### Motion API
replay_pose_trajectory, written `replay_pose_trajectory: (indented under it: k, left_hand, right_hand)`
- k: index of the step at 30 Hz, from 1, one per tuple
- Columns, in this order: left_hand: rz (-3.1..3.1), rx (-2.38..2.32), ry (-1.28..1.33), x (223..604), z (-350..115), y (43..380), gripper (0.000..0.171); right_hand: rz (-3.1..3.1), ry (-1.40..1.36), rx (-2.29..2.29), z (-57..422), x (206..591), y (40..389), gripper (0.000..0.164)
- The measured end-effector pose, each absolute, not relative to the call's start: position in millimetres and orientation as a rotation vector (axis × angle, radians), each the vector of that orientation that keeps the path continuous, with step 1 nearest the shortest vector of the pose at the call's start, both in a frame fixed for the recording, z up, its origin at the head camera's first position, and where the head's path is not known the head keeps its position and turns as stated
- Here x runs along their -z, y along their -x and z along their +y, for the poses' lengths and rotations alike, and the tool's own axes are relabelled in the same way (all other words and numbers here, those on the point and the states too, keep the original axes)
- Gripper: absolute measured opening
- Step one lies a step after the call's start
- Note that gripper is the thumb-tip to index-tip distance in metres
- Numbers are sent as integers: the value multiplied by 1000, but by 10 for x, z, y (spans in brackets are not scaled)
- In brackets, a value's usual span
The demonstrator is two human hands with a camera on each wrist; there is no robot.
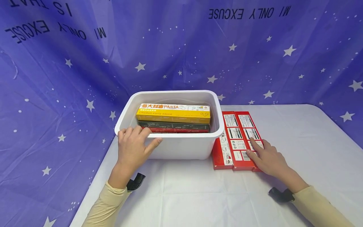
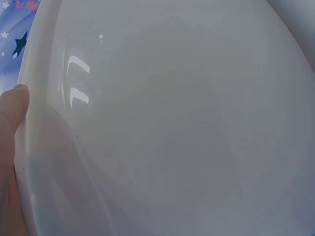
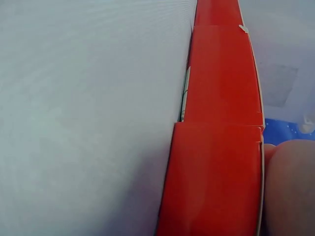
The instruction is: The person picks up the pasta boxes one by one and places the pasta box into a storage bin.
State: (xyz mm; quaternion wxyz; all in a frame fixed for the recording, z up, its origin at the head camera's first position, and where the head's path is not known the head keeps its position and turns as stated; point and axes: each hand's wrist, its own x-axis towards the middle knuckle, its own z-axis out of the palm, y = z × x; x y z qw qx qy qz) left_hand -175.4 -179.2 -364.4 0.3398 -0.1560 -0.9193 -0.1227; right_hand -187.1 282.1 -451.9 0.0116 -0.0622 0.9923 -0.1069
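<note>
My left hand [image 1: 131, 146] grips the near left rim of a white plastic bin [image 1: 181, 148], fingers over the edge and thumb along the outside. In the left wrist view the bin wall [image 2: 172, 113] fills most of the picture beside the thumb [image 2: 12, 110]. To the bin's right, several red boxes [image 1: 238, 157] lie flat side by side. My right hand [image 1: 269, 159] rests on the rightmost one, thumb and index finger on its printed face. The right wrist view shows the red box ends [image 3: 211, 182] in a row, with part of my hand [image 3: 290, 182] beside them.
Inside the bin stand a yellow pasta box [image 1: 173, 116], a dark box [image 1: 173, 125] and a red box [image 1: 175, 130]. White cloth [image 1: 193, 195] covers the table. A purple curtain [image 1: 181, 47] with stars hangs behind and to the left.
</note>
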Motion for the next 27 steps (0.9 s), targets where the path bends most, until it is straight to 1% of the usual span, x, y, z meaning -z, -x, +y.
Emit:
replay_pose_trajectory:
  k: [12, 20, 27]
  left_hand:
    - [-2394, 325, 406, 3643, -1786, 1755, 88]
    - [-2400, 324, 401, 3642, -1791, 1753, 89]
    - [-2360, 319, 415, 3649, -1782, 1754, 86]
  right_hand:
    - [3062, 89, 335, 2949, 4537, 1886, 79]
    - [3069, -14, 329, 3134, 4552, 1855, 88]
    - [3097, -28, 330, 3176, 4556, 1839, 78]
